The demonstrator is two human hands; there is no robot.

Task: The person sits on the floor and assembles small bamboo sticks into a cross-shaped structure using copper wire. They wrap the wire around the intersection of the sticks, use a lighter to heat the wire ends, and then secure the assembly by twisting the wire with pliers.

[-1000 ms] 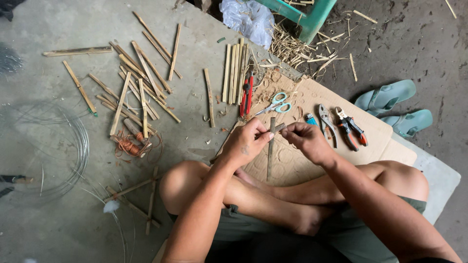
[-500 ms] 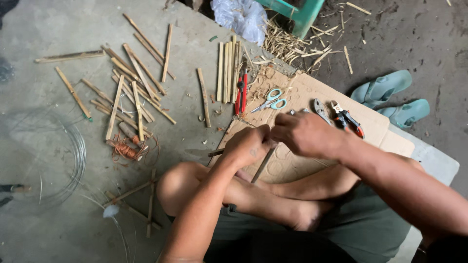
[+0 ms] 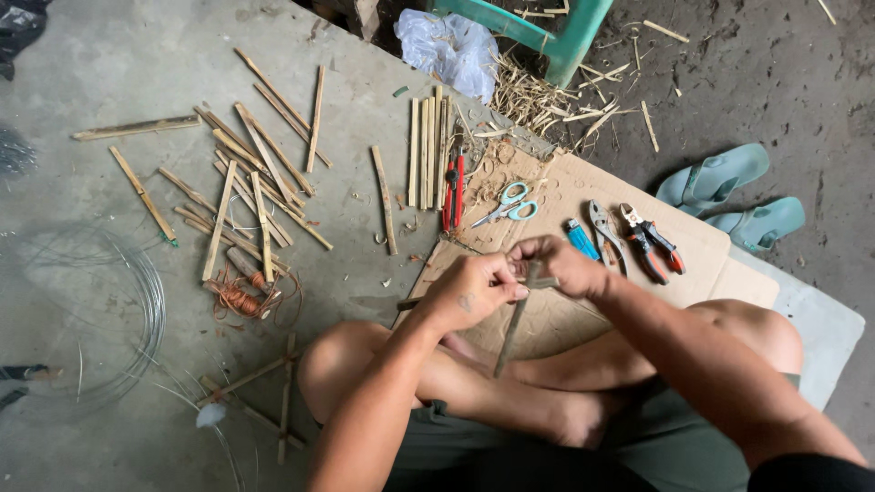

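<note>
My left hand [image 3: 474, 290] and my right hand [image 3: 556, 264] meet over a sheet of brown cardboard [image 3: 583, 187], above my crossed legs. Both grip two thin bamboo sticks [image 3: 515, 323] laid across each other: one hangs down toward my shin, the other juts left from under my left hand. My fingers hide the crossing point itself. Small scissors with pale blue handles [image 3: 506, 206], a blue lighter [image 3: 581, 239] and two pliers [image 3: 638, 239] lie on the cardboard just beyond my hands.
Several cut bamboo sticks [image 3: 255, 187] are scattered on the concrete at left, a neat bundle [image 3: 427, 150] and red-handled cutters [image 3: 453, 191] beside them. A thin wire coil [image 3: 87, 314], orange twine [image 3: 239, 299], a tied stick frame [image 3: 273, 383], green sandals [image 3: 729, 191] and a white bag [image 3: 451, 46] surround me.
My hands have shifted slightly left and closed together on the crossed sticks; the long stick now hangs more upright. The camera view has drifted a little.
</note>
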